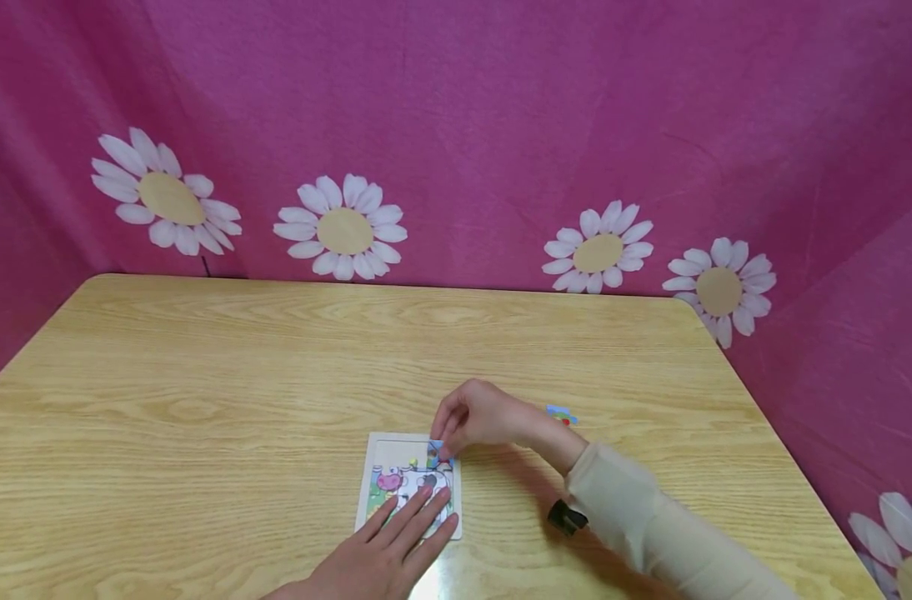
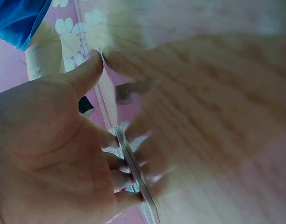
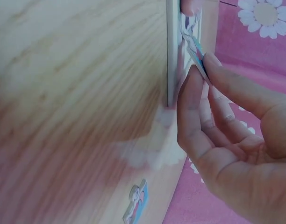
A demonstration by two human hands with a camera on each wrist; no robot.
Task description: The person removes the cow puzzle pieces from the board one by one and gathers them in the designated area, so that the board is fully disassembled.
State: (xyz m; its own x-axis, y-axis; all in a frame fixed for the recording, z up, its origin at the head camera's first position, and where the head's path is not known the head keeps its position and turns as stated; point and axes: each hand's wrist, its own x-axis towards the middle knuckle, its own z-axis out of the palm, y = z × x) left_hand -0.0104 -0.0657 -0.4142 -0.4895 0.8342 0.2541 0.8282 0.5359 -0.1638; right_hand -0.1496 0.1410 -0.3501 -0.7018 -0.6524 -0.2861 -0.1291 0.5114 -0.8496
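A jigsaw puzzle board [image 1: 372, 446] with a pale frame and a cow picture lies near the front of the table. My right hand [image 1: 480, 417] pinches a puzzle piece [image 1: 435, 454] between thumb and forefinger at the board's upper right corner. In the right wrist view the pinched piece [image 3: 196, 50] stands tilted against the board. My left hand [image 1: 384, 554] lies with straight fingers across the lower part of the board, hiding some of the picture. In the left wrist view the fingertips of my left hand [image 2: 54, 154] touch the board's edge [image 2: 138, 175].
A loose puzzle piece [image 1: 561, 414] lies on the wooden table [image 1: 201, 400], behind my right forearm. A small dark object [image 1: 567, 517], partly behind the right sleeve, shows beside the arm. A pink curtain with daisies [image 1: 456, 142] hangs behind the table.
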